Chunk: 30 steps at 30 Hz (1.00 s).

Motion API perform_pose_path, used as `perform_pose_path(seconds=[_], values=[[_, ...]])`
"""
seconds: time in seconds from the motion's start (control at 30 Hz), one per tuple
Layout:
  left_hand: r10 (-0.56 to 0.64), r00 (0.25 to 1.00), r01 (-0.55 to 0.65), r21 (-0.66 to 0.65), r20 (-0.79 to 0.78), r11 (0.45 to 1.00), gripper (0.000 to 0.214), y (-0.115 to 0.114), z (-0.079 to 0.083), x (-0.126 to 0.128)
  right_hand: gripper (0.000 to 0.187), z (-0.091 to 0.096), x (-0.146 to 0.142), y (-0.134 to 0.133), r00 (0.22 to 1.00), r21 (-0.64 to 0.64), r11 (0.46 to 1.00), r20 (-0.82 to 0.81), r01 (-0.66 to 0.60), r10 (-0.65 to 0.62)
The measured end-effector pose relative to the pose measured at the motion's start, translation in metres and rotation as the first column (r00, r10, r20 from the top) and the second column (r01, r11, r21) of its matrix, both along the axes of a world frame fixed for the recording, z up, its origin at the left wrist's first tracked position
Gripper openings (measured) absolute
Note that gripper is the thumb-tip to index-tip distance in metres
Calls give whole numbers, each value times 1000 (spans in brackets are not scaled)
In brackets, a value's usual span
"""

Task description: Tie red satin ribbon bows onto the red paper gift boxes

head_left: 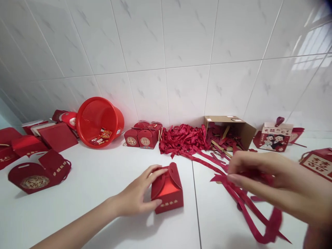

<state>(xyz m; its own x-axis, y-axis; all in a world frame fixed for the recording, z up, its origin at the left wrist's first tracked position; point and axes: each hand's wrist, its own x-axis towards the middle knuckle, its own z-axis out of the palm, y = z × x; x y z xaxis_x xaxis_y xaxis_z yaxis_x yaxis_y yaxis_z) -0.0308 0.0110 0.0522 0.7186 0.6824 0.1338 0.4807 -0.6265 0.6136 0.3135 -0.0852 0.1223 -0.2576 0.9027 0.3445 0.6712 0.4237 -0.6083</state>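
Note:
My left hand [141, 193] grips a small red gift box [169, 193] on the white tabletop, thumb on its front and fingers over its top flaps. The box has gold lettering on the front, and one rounded flap with a hole stands up. To the right, my right hand [277, 183] is raised and closed in a pinch on a dark red ribbon [251, 221], which hangs below it in a loop. Other ribbon strips run from beneath this hand to a heap of red ribbons [184, 138] by the wall.
A red plastic basket [118, 121] lies on its side with small packets inside. An open cardboard box [249, 133] spills ribbon pieces. Closed red boxes [147, 136] stand against the wall. An unfolded box [33, 176] sits at left, and a printed box [276, 136] at right.

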Motion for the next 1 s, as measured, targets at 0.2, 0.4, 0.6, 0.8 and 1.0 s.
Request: perform_pose_path(seconds=[0.2,0.4,0.6,0.8,1.0], values=[[-125,943,119,39,307,992,73,-8,-46,38,14,6,-42,20,966,-75,997,257,1,18],[-140,866,114,83,480,990,78,-12,-75,49,12,-8,-53,32,970,-118,993,243,32,-3],[-190,898,133,168,397,977,80,-15,-71,45,12,-11,-56,36,973,-186,982,230,26,18],[-170,898,94,200,407,975,80,-14,-75,42,15,-11,-55,36,961,-208,977,276,55,5],[-189,892,109,211,410,971,80,-15,-77,43,14,-10,-56,38,948,-216,972,317,88,-16]])
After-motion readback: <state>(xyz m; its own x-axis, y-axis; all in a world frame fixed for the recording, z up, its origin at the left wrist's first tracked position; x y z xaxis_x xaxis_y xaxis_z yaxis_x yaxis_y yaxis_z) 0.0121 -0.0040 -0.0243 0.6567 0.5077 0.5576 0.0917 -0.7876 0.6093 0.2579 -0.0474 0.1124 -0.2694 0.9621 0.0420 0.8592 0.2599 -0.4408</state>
